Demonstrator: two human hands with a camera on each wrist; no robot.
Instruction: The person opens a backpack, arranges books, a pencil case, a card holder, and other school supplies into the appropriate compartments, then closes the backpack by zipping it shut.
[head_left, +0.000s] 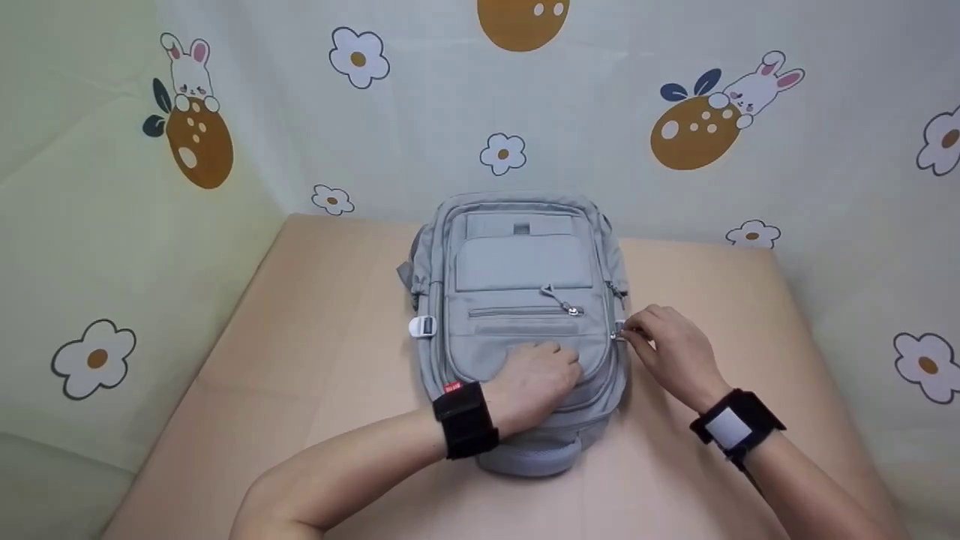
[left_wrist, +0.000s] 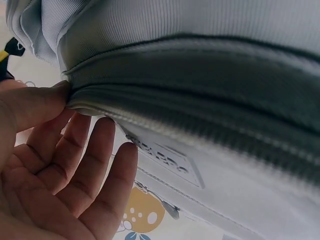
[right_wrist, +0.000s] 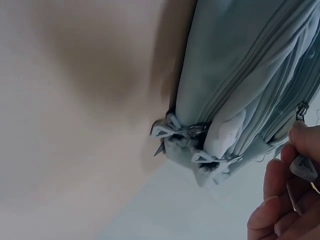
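Note:
A grey backpack lies on its back, its front pockets facing up. Across its lower front reaches my left hand, whose thumb and forefinger pinch the zippered edge of the front compartment; the other fingers spread below that edge. At the bag's right side, my right hand pinches a zipper pull between thumb and fingertips. The pull's metal slider sits on the zipper just beyond the thumb. Part of the pull is hidden by the fingers.
Two more zipper pulls, one grey and one beside it, hang at the bag's side. A short front zipper has its own pull. A white buckle is on the left side. The table meets patterned curtains behind.

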